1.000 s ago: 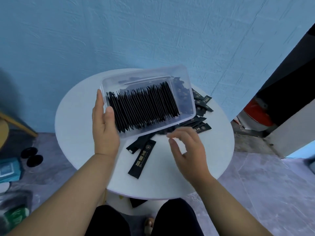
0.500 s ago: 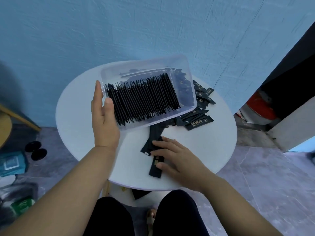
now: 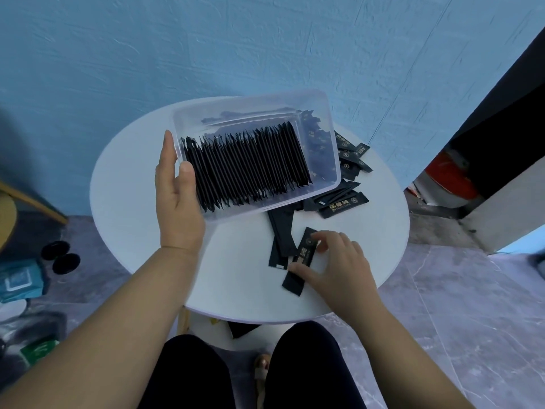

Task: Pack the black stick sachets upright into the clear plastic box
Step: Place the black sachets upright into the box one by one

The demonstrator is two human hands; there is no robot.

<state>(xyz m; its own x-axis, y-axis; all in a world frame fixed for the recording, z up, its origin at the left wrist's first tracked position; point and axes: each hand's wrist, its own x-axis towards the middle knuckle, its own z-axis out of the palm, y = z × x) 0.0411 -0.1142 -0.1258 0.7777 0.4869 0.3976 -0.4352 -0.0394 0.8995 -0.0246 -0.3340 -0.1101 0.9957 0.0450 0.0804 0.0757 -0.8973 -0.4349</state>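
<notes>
On the table [image 3: 132, 184], right hand [image 3: 339, 270] pinches gold-lettered sachet [image 3: 303, 255].

My left hand [image 3: 177, 208] grips the tilted clear plastic box [image 3: 330, 160] at its left end, black stick sachets [image 3: 247, 163] rowed inside. Nearer, my right hand [image 3: 339, 267] pinches a loose sachet [image 3: 303, 255] on the white table [image 3: 132, 187].

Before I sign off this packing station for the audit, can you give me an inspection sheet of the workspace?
Surface: white round table.
Job's things: clear plastic box holds a dense row of sachets on edge; loose sachets lie beside it.
Clutter: teal packet and two black discs on the floor.
Hands: left hand grips the box's end; right hand pinches a printed sachet.
Cables: nothing seen.
Surroundings: blue wall, grey tiled floor.
</notes>
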